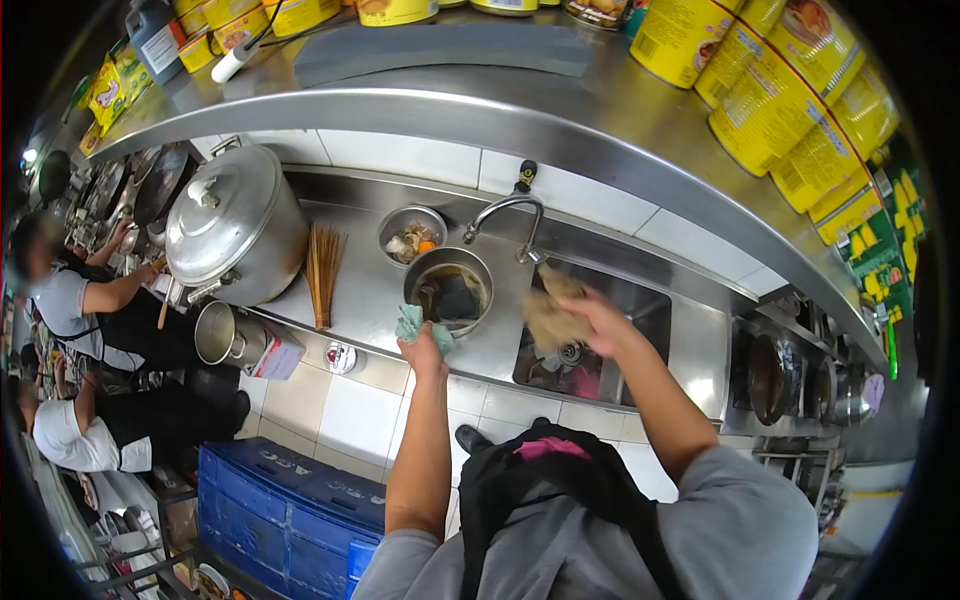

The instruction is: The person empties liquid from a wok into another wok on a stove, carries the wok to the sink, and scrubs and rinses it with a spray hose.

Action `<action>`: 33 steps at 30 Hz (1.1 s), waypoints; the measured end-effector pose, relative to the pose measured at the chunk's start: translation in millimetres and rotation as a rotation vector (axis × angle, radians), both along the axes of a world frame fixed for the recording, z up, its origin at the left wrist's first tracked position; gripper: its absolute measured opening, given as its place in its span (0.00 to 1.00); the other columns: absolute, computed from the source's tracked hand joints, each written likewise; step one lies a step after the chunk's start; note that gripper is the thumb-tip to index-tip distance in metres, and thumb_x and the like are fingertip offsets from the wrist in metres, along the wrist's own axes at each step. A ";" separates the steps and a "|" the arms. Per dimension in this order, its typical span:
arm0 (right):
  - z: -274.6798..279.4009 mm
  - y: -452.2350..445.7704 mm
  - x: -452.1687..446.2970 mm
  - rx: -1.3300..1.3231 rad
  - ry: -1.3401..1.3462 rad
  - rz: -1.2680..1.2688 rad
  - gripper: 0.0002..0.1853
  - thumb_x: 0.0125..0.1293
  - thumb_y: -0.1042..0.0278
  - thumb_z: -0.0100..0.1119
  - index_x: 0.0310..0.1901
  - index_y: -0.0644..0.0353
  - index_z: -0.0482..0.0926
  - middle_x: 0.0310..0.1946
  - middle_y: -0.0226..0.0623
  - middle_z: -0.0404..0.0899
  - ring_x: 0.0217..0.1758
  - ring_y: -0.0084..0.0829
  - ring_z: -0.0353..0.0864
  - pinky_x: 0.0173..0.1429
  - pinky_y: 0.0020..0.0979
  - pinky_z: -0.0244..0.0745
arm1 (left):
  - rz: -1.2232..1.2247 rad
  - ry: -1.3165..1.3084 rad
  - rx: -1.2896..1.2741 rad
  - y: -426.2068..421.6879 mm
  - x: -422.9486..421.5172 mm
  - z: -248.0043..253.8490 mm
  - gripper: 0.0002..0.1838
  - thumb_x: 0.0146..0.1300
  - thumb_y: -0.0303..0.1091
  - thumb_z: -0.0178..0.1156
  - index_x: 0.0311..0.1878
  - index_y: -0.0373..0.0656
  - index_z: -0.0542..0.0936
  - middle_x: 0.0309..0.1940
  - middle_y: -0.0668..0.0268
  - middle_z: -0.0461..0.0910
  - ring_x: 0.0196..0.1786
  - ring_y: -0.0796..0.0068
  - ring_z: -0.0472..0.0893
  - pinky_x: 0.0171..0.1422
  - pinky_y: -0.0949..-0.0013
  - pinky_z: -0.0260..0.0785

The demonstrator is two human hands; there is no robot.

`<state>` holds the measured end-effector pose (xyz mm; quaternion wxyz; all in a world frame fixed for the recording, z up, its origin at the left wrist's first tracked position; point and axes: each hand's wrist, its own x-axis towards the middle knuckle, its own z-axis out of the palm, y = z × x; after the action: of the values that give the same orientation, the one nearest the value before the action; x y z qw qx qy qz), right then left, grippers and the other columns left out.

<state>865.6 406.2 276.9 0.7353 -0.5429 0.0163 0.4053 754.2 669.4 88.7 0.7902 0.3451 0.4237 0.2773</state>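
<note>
Two bare hands at a steel table [365, 275], with the sink [652, 300] as landmark. Left of the sink, the left hand [424, 352] is closed on a bunched green cloth [410, 322], beside the near rim of a metal pot [485, 272] with dark contents; whether cloth and rim touch cannot be told. Over the sink, the right hand [603, 322] grips one end of a tan cloth [552, 315], its free part hanging toward the drain [570, 352]; motion blur hides the exact placing of the fingertips.

Surroundings: the faucet [503, 203] arches behind the sink's left corner; a smaller bowl [410, 212] of scraps lies left of the sink, behind the pot. Farther left are a bundle of thin sticks [322, 275] and a large lidded pot [240, 225].

Handling (judged): both cloths appear light, soft and limp, not fragile, and slippery if wet. The tan cloth, probably heavier when soaked, is best taken by a gathered end or corner, the green one by its bunched middle. The metal pot appears stiff and fairly heavy with its contents; opposite sides of its rim offer the steadiest hold.
</note>
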 end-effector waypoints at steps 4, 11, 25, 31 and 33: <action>22.6 -80.1 -76.2 0.110 0.223 0.208 0.29 0.65 0.68 0.63 0.67 0.61 0.67 0.58 0.39 0.76 0.60 0.34 0.78 0.65 0.38 0.74 | 0.040 0.022 -0.007 -0.7 18.0 4.3 0.26 0.59 0.20 0.59 0.60 0.36 0.63 0.47 0.54 0.76 0.41 0.61 0.81 0.41 0.60 0.78; -2.6 -162.0 -175.1 0.071 0.423 0.039 0.32 0.66 0.67 0.60 0.70 0.60 0.61 0.60 0.49 0.73 0.63 0.47 0.76 0.67 0.47 0.71 | 0.014 -0.099 0.062 8.3 40.7 -7.5 0.13 0.60 0.22 0.58 0.49 0.37 0.75 0.38 0.60 0.79 0.33 0.66 0.82 0.31 0.59 0.79; -7.5 -289.0 -228.9 0.219 0.301 -0.185 0.33 0.66 0.69 0.58 0.71 0.63 0.58 0.59 0.50 0.74 0.63 0.46 0.76 0.68 0.43 0.71 | 0.161 -0.098 0.088 5.8 -42.1 22.3 0.23 0.66 0.34 0.62 0.62 0.46 0.70 0.52 0.66 0.77 0.49 0.68 0.80 0.47 0.61 0.78; -33.6 -429.8 -289.8 0.275 0.253 -0.424 0.33 0.66 0.69 0.56 0.71 0.63 0.59 0.59 0.50 0.74 0.62 0.46 0.76 0.67 0.44 0.71 | 0.315 0.291 0.572 -102.9 -211.0 -17.1 0.30 0.62 0.37 0.66 0.62 0.35 0.67 0.55 0.52 0.75 0.52 0.60 0.78 0.53 0.58 0.75; -47.8 -479.3 -314.9 0.270 0.262 -0.495 0.32 0.66 0.68 0.56 0.70 0.62 0.60 0.59 0.50 0.74 0.61 0.46 0.77 0.67 0.44 0.72 | 0.153 0.632 0.736 -146.7 -287.7 -68.8 0.33 0.60 0.40 0.65 0.63 0.30 0.66 0.56 0.48 0.74 0.55 0.55 0.78 0.59 0.57 0.71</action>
<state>550.7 -73.1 229.1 0.8689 -0.3629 0.1886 0.2789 466.6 522.7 19.8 0.4257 0.6367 0.5409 0.3476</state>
